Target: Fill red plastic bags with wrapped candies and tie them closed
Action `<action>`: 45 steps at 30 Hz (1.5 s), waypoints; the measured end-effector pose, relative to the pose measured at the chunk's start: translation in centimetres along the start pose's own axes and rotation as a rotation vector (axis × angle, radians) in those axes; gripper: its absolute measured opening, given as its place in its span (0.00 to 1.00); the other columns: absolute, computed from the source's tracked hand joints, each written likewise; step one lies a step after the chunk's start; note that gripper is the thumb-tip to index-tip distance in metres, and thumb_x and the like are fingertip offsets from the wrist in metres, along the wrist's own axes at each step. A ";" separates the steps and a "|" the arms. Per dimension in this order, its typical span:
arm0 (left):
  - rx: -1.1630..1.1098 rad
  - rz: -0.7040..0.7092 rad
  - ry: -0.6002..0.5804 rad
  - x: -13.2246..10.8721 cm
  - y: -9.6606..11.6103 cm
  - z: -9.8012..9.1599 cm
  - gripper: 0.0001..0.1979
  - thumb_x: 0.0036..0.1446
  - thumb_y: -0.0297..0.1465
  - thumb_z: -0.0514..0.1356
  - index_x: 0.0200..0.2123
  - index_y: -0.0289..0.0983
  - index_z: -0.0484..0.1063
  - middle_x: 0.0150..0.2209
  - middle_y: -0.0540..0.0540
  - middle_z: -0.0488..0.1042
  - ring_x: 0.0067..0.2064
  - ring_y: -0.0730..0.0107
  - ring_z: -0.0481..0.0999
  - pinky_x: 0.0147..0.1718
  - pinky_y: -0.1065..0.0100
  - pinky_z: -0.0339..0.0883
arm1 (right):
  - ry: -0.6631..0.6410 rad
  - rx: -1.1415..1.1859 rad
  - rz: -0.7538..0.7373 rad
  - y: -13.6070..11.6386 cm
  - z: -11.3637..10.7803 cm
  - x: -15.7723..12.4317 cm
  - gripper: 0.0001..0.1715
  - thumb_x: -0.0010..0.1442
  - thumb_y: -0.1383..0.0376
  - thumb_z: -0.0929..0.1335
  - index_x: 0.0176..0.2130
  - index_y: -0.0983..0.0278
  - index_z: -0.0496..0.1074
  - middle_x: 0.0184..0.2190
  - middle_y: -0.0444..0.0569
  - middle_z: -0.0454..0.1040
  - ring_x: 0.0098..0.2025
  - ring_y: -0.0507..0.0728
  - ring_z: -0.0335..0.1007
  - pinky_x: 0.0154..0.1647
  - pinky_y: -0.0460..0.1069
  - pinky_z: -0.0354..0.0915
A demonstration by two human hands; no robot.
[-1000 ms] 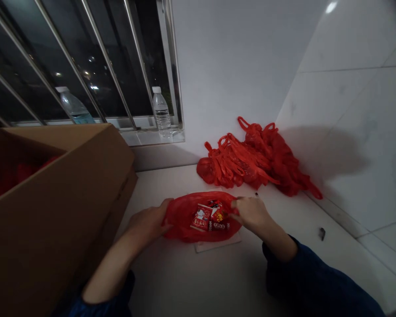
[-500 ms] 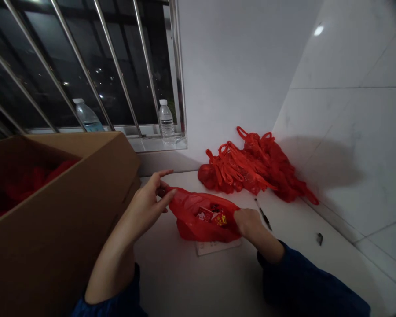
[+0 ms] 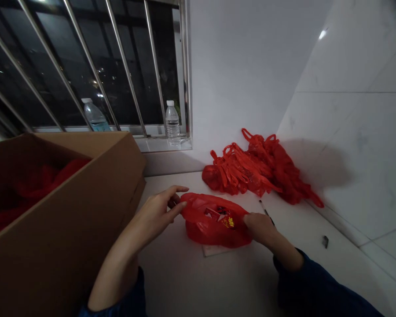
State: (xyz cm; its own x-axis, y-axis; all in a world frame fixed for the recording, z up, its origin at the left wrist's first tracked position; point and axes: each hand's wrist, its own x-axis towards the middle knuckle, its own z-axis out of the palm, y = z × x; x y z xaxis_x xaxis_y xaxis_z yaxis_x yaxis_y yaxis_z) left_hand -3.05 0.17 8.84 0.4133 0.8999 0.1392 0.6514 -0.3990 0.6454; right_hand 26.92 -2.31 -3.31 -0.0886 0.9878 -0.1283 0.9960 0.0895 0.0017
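Note:
A red plastic bag [image 3: 207,231] rests on the white table with its mouth open towards me. Inside it lie small red packets [image 3: 228,221], one with a gold pattern. My left hand [image 3: 158,209] pinches the bag's left edge between thumb and fingers, the index finger stretched out. At the right edge, my right hand [image 3: 260,226] grips the rim in closed fingers. Part of a flat white item [image 3: 214,251] shows from under the bag.
Several tied red bags [image 3: 251,165] are heaped against the wall. A big cardboard box [image 3: 66,211] with red bags inside stands left. Two bottles [image 3: 173,124] are on the windowsill. A pen [image 3: 266,212] and a small dark object [image 3: 325,241] lie right.
The view has shifted a little, moving the surroundings right. My left hand is nearer my right one, and the bag's mouth is narrower. Both hands keep hold of the bag.

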 end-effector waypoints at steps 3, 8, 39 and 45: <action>-0.035 0.029 0.053 0.0 -0.2 0.0 0.18 0.63 0.40 0.54 0.55 0.43 0.67 0.34 0.49 0.73 0.29 0.71 0.75 0.29 0.69 0.72 | 0.040 0.049 -0.019 1.2 -1.3 -0.3 0.07 0.62 0.66 0.64 0.35 0.60 0.72 0.36 0.47 0.77 0.40 0.59 0.74 0.32 0.47 0.59; -0.135 0.044 0.124 -0.3 -0.1 -0.2 0.22 0.63 0.35 0.54 0.60 0.43 0.62 0.40 0.47 0.70 0.36 0.69 0.75 0.29 0.70 0.72 | 0.224 0.278 -0.102 3.0 -2.9 -1.0 0.13 0.63 0.54 0.64 0.34 0.60 0.69 0.40 0.47 0.73 0.39 0.57 0.71 0.34 0.48 0.59; -0.177 0.471 0.351 -1.1 3.0 3.6 0.11 0.64 0.29 0.56 0.48 0.36 0.73 0.41 0.43 0.77 0.43 0.66 0.75 0.44 0.66 0.70 | 0.381 1.208 -0.518 -4.2 -6.8 0.2 0.30 0.59 0.59 0.69 0.58 0.56 0.58 0.49 0.54 0.70 0.52 0.62 0.69 0.55 0.60 0.66; -0.297 0.648 0.231 -0.9 3.0 4.8 0.12 0.63 0.28 0.57 0.50 0.36 0.73 0.47 0.41 0.74 0.50 0.65 0.73 0.51 0.66 0.68 | 0.569 0.934 -0.590 -8.3 -6.8 0.9 0.11 0.62 0.61 0.64 0.45 0.59 0.69 0.46 0.52 0.67 0.51 0.61 0.67 0.52 0.55 0.66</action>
State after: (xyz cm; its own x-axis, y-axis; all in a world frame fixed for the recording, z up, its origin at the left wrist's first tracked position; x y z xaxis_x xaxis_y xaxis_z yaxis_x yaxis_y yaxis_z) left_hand 1.58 -2.72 7.02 0.4907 0.5278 0.6933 0.1101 -0.8269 0.5515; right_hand 18.44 -1.25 3.32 -0.2870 0.7631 0.5791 0.4094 0.6442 -0.6460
